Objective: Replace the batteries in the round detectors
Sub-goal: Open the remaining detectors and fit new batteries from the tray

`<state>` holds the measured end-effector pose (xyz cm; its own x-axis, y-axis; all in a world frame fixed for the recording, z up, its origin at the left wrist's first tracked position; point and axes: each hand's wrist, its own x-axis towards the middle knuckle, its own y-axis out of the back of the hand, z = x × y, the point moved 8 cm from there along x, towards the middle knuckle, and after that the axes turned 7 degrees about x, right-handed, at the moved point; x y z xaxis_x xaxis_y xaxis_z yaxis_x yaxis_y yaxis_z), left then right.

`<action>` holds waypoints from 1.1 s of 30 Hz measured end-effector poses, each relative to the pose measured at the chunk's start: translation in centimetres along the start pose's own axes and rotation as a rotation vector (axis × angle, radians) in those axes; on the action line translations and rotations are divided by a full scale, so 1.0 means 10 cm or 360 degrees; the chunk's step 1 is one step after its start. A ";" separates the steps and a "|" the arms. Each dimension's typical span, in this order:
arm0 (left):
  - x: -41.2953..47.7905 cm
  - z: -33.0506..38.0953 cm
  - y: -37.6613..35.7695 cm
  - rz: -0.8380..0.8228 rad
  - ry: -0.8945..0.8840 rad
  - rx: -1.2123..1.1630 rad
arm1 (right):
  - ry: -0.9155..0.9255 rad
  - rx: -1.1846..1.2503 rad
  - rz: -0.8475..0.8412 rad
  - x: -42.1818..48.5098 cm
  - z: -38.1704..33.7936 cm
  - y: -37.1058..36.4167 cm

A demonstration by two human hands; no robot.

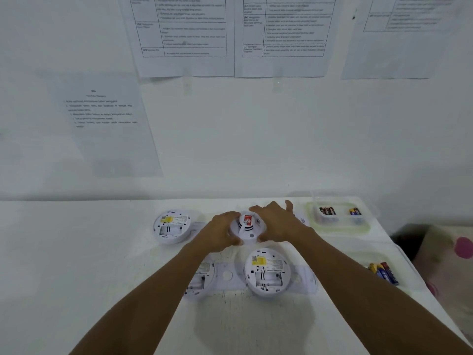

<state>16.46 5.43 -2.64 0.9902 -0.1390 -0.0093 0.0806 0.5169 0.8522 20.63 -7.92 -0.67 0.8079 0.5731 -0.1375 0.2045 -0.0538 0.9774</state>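
The left hand [222, 231] and right hand [279, 224] grip a round white plastic detector with a red sticker [247, 228] at the back of the white surface [102, 252]. A nearer white upturned detector [267, 272] looks empty inside, so I think most work is left.

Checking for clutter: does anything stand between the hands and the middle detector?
Nothing visible: the left hand and the right hand grip the detector from either side.
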 end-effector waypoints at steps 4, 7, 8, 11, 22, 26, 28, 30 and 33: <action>0.05 0.06 0.00 -0.0015 -0.0030 -0.0005 | -0.0040 0.0018 -0.0016 0.01 0.06 -0.03; 0.06 0.06 -0.03 -0.0028 -0.0024 -0.0026 | -0.0055 0.0040 0.0004 -0.03 0.06 0.00; 0.07 0.02 -0.06 -0.0047 -0.0021 -0.0017 | -0.0057 0.0048 0.0009 -0.04 0.05 0.01; 0.05 0.02 -0.07 -0.0067 -0.0065 -0.0028 | -0.0052 0.0101 0.0017 -0.05 0.05 0.03; -0.65 -1.07 0.75 0.0415 0.0585 0.0459 | 0.0268 0.0543 0.0398 -0.06 -0.57 0.24; -0.81 -1.35 0.76 0.0437 0.0632 0.0024 | 0.0320 0.0676 0.0338 0.01 -0.87 0.11; -0.84 -1.32 0.80 0.0542 0.0535 -0.0182 | 0.0310 0.0722 0.0345 0.04 -0.98 0.09; -0.86 -1.22 0.85 0.0639 0.0451 -0.0247 | 0.0242 0.0820 0.0375 0.05 -1.03 0.10; -0.81 -1.02 0.89 0.0706 0.0299 -0.0377 | 0.0045 0.1056 0.0415 0.07 -1.00 0.13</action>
<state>10.32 19.76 -0.29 0.9365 0.2784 0.2131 -0.3484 0.6712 0.6543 15.91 0.56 2.09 0.8636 0.4940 0.1006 0.3069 -0.6734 0.6726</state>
